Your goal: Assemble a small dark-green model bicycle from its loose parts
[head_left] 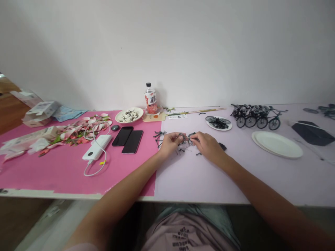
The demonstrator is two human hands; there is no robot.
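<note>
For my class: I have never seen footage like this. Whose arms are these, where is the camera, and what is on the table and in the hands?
The camera sits on a person's head, looking down at their own two bare arms. The left hand and right hand meet over a small dark part, pinched between the fingers. It is too small to identify. The table is half pink, half pale. On it lie two phones, a white power bank, a bottle, white plates and a row of toy bicycles.
</note>
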